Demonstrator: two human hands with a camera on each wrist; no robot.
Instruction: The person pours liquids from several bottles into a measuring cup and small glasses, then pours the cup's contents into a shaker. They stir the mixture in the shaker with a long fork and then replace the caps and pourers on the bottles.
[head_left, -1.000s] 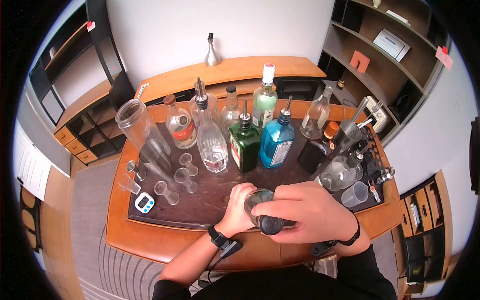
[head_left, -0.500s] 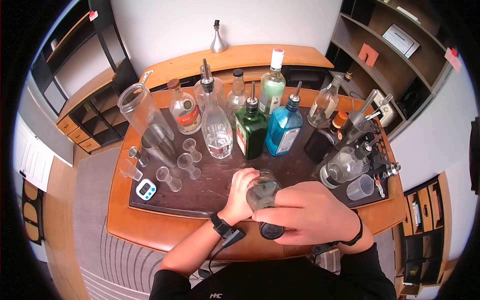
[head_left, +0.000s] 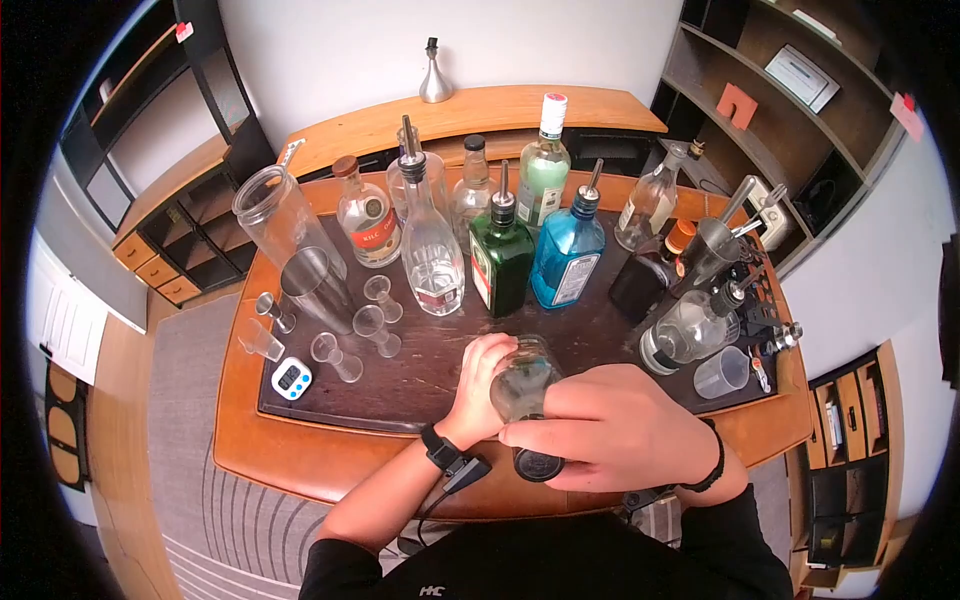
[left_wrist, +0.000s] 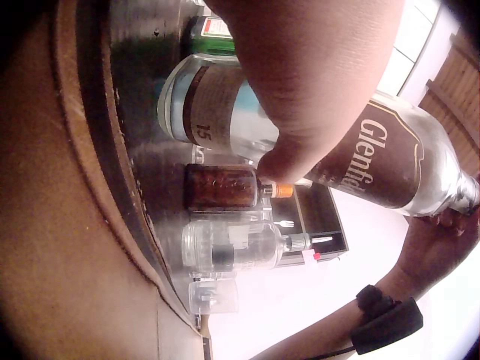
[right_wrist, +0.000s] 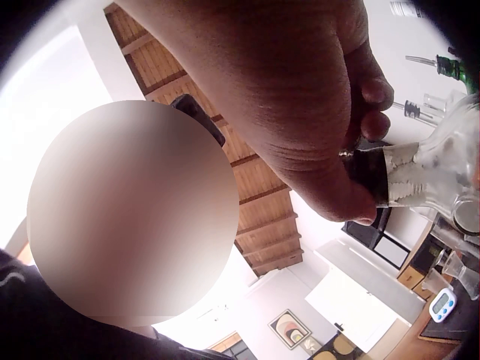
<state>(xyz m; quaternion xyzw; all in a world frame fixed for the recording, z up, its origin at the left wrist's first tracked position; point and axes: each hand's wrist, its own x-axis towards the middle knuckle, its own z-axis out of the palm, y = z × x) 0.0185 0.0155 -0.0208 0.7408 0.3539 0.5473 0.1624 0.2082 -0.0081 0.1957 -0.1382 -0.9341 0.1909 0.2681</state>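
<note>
A clear glass bottle (head_left: 522, 385) with a brown Glenfiddich label (left_wrist: 371, 154) is held over the table's near side, its capped end toward the person. My left hand (head_left: 482, 385) grips the bottle's body, thumb wrapped over the label in the left wrist view. At the neck, my right hand (head_left: 625, 425) pinches with thumb and fingers around the black cap (right_wrist: 369, 176). The round top of that cap faces up in the head view. Pale, torn-looking paper (right_wrist: 403, 176) rings the neck just below the cap.
Behind the hands stand a green bottle (head_left: 503, 265), a blue bottle (head_left: 568, 262) and a clear pourer bottle (head_left: 434, 270). Jiggers (head_left: 376, 332), a steel shaker tin (head_left: 318, 290) and a white timer (head_left: 292, 379) are at left. A plastic cup (head_left: 721, 373) stands at right.
The head view has shifted, and more of the bottle's body shows between the hands. The capped end has moved slightly toward the person. Both hands keep their hold.
</note>
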